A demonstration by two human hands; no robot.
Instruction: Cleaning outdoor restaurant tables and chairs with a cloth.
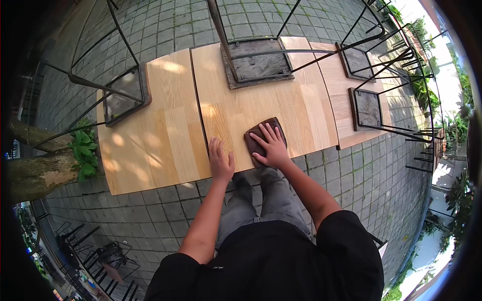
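Note:
My right hand (272, 146) lies flat, fingers spread, on a folded dark brown cloth (260, 129) near the front edge of a light wooden tabletop (248, 105). To its left, my left hand (221, 160) rests at the table's front edge beside a dark seam between tabletops, with nothing in it. Its fingers point away from me and the thumb stands apart. Beyond the cloth, an upturned stool (260, 60) rests seat-down on the wood, its dark metal legs rising.
Another upturned stool (124, 94) sits at the left, and more (367, 109) stand on the reddish tabletop (344, 113) at the right. A tree trunk (41, 175) with leaves adjoins the left end. Grey paving (150, 214) surrounds the tables; dark metal furniture (113, 256) stands behind left.

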